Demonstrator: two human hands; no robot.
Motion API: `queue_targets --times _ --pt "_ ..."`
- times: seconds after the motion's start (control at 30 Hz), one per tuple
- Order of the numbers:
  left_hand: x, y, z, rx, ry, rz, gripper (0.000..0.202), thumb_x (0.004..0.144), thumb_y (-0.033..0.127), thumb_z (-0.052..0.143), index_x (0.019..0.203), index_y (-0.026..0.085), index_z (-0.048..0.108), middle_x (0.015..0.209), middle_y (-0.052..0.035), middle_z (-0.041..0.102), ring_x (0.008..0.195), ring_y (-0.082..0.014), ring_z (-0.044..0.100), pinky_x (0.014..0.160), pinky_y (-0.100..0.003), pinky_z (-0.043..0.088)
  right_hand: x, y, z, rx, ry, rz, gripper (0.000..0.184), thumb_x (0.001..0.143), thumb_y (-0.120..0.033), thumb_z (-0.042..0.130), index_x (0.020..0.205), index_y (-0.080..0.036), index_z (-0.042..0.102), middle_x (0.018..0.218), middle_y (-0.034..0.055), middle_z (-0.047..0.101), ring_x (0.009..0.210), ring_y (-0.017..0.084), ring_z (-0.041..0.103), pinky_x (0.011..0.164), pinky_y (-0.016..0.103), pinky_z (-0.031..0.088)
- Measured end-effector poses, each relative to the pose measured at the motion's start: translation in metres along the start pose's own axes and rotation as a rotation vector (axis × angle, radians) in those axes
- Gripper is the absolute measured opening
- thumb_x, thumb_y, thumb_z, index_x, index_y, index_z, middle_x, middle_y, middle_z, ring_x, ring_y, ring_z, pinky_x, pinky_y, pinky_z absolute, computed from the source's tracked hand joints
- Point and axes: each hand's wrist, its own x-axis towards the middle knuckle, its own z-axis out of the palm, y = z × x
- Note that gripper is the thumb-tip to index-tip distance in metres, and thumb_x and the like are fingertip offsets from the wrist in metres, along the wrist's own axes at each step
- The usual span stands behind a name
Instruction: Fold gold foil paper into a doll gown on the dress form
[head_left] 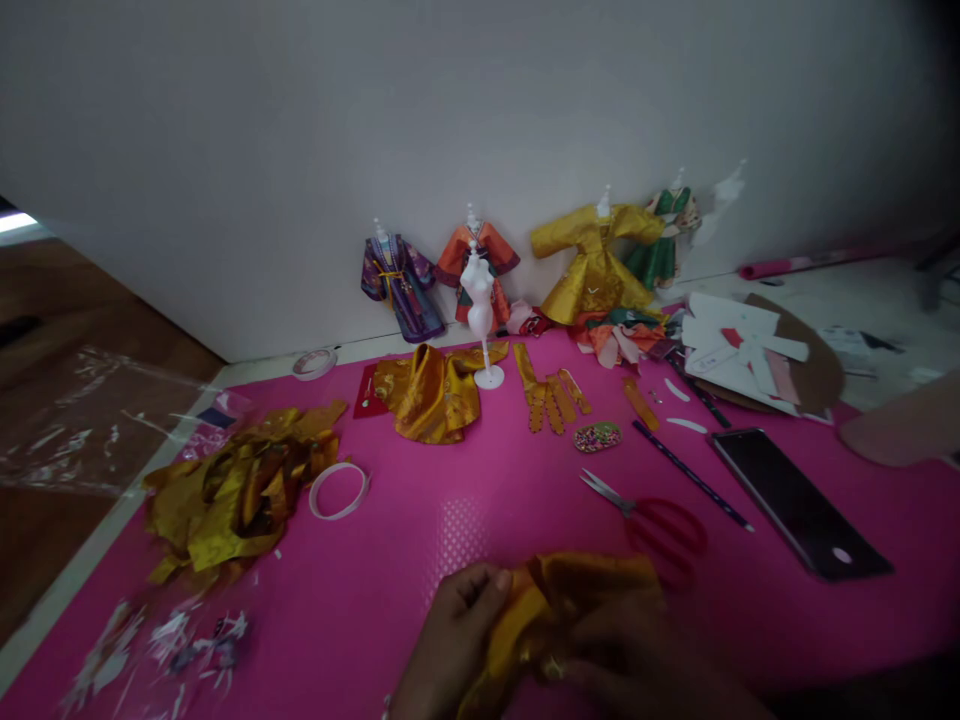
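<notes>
A piece of golden-yellow fabric (600, 572) is bunched up near the front edge of the pink mat. My left hand (454, 630) is closed on its left side, the thumb lying over the cloth. My right hand (637, 650), dark and blurred, pinches the fabric's lower part, where a small pale spot shows that I cannot make out. Just beyond my right hand lie red-handled scissors (626, 505) with their blades slightly apart. A gathered golden garment piece (431, 395) rests farther back, beside a bare white mini dress form (480, 305).
Yellow scraps (240, 490) and a tape roll (339, 490) lie left. Cut golden strips (547, 395), an oval pin case (597, 437), a dark pencil (690, 472) and a phone (799, 505) lie right. Dressed mini forms, one in a yellow robe (598, 255), line the wall.
</notes>
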Motion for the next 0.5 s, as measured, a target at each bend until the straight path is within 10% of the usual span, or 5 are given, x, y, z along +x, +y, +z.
queue_targets --times 0.5 --pt "-0.021 0.018 0.014 0.168 -0.055 0.054 0.045 0.079 0.062 0.065 0.068 0.019 0.054 0.064 0.0028 0.051 0.061 -0.013 0.046 0.059 -0.027 0.038 0.009 -0.015 0.002 0.209 0.133 -0.006 0.024 0.084 -0.028 0.067 0.062 -0.023 0.076 0.064 0.0031 0.073 0.063 0.019 0.068 0.061 0.028 0.051"
